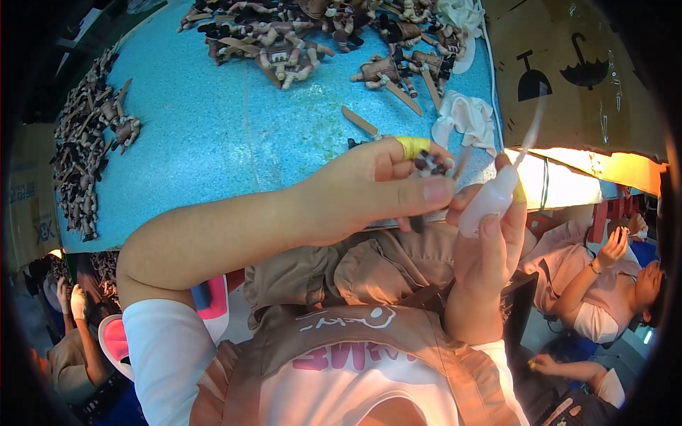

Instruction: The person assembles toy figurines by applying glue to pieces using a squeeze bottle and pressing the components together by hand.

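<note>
A worker's left hand pinches a small dark figurine part above the blue table. The right hand grips a white squeeze bottle, its nozzle beside the part.

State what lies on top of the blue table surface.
On the blue table: heaps of small brown figurines, more at the far edge, flat sticks and white cloths. The left hand covers the near edge.
</note>
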Motion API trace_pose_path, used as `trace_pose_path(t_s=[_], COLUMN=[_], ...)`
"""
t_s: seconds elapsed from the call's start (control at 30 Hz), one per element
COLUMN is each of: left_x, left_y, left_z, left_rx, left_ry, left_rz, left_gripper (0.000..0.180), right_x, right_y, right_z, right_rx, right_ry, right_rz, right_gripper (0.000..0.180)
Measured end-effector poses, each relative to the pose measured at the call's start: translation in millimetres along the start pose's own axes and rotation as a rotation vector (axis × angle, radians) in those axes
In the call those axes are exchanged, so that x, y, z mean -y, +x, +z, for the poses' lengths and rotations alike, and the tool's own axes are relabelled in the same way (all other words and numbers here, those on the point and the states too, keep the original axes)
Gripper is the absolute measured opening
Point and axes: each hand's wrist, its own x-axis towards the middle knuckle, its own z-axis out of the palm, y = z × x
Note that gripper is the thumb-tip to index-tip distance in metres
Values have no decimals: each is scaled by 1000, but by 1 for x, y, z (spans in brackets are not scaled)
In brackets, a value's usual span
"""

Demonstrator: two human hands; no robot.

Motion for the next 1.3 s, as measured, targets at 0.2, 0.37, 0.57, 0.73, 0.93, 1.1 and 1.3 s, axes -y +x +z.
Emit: trace_pose_path(t_s=[0.2,0.37,0.57,0.73,0.93,1.1,1.3], left_x=[0,3,19,21,26,27,25], left_y=[-3,-4,-4,1,0,0,2], left_z=[3,3,-6,-9,-9,-9,-9], left_rx=[-6,-63,-173,-230,-262,-278,-260], left_ry=[46,10,638,646,592,665,878], left_rz=[-52,38,392,356,347,439,562], left_gripper=[67,62,47,32,30,30,31], right_x=[-3,5,10,0,0,0,3], right_y=[-3,-2,-12,-32,-27,-26,-35], right_z=[-12,-17,-15,-18,6,10,-2], right_rx=[-253,-235,-101,-320,-335,-290,-288], right_ry=[-70,105,90,121,-302,-371,-366], right_rz=[-67,-113,-329,-368,-524,-574,-578], right_gripper=[45,43,35,40,29,26,26])
